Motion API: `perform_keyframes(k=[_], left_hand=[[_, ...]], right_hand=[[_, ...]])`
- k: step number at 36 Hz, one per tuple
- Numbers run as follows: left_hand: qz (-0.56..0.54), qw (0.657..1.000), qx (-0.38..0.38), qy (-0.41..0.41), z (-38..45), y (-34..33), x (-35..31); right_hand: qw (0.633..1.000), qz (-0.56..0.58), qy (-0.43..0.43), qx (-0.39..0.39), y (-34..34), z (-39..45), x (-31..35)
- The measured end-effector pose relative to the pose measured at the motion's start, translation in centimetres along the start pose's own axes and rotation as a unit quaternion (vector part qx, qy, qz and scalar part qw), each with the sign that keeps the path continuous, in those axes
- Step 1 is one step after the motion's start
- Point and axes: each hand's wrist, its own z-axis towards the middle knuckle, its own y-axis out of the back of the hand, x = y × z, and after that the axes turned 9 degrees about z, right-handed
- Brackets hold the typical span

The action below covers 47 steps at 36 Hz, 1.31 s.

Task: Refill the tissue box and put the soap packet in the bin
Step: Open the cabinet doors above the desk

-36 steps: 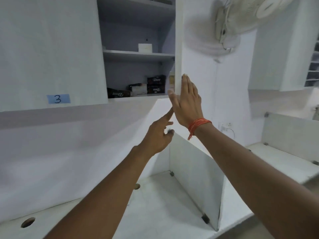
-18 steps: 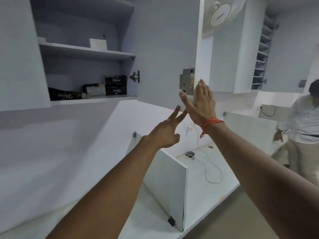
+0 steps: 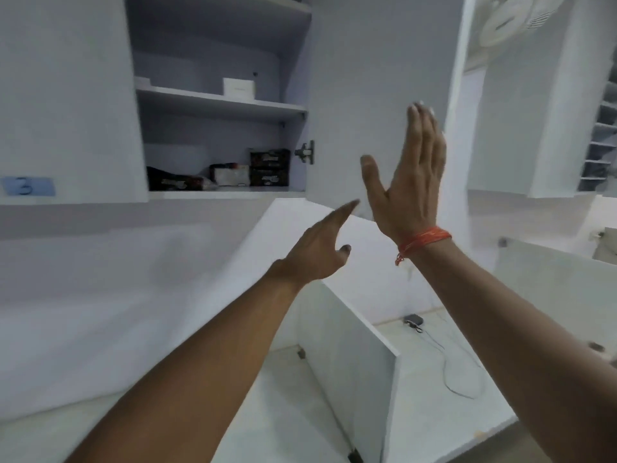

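The wall cupboard stands open, its door [image 3: 377,95] swung out to the right. My right hand [image 3: 409,175], an orange thread at the wrist, is flat with fingers up against the inner face of the door. My left hand [image 3: 320,248] is raised below the cupboard, forefinger stretched toward its bottom edge, holding nothing. On the lower shelf lie dark soap boxes [image 3: 268,167], a pale packet [image 3: 232,175] and a dark packet [image 3: 177,182]. A small white box [image 3: 238,86] sits on the upper shelf. No tissue box or bin is in view.
A shut cupboard door with a blue "3" label [image 3: 26,186] is at the left. Below, a white counter [image 3: 283,396] is split by an upright divider panel [image 3: 354,359]. A cable and small adapter [image 3: 414,320] lie right of it. A wall fan [image 3: 510,18] hangs top right.
The cupboard door has swung from nearly edge-on to wide open under my right hand. My view shifted right, then back toward the cupboard. A person seen at the right half a second ago is out of view.
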Motion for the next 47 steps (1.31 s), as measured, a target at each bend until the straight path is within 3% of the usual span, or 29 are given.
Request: perform_keyframes(k=[2, 4, 8, 12, 19, 23, 29, 35, 47], left_hand=[[-0.006, 0.998, -0.04, 0.045, -0.6, 2.2, 3.1], [0.014, 0.995, -0.07, 0.07, -1.2, 4.2, 5.9], [0.151, 0.967, -0.116, 0.168, -5.2, 10.7, 13.7], [0.21, 0.942, -0.146, 0.216, -9.9, 17.3, 20.6], [0.282, 0.921, -0.159, 0.214, -13.1, 23.5, 29.5], [0.351, 0.904, -0.151, 0.192, -12.6, 24.3, 32.5], [0.36, 0.907, -0.13, 0.175, -12.1, 23.7, 33.4], [0.393, 0.895, -0.122, 0.175, -11.9, 23.2, 30.8], [0.535, 0.811, -0.145, 0.186, -17.0, 24.2, 18.5]], right_hand=[[0.997, 0.063, 0.019, 0.036, -3.1, 0.3, 2.4], [0.984, 0.146, -0.037, 0.097, -5.7, 0.1, 4.0], [0.903, 0.322, -0.2, 0.205, -14.1, -1.6, 8.4], [0.825, 0.421, -0.27, 0.262, -22.8, -2.9, 12.7], [0.773, 0.46, -0.317, 0.3, -35.3, -2.8, 19.2], [0.772, 0.445, -0.317, 0.325, -38.5, -2.5, 21.0], [0.793, 0.455, -0.334, 0.229, -39.9, -2.5, 21.4], [0.766, 0.527, -0.33, 0.164, -36.2, -3.3, 22.1], [0.711, 0.613, -0.265, 0.221, -21.9, -5.7, 27.3]])
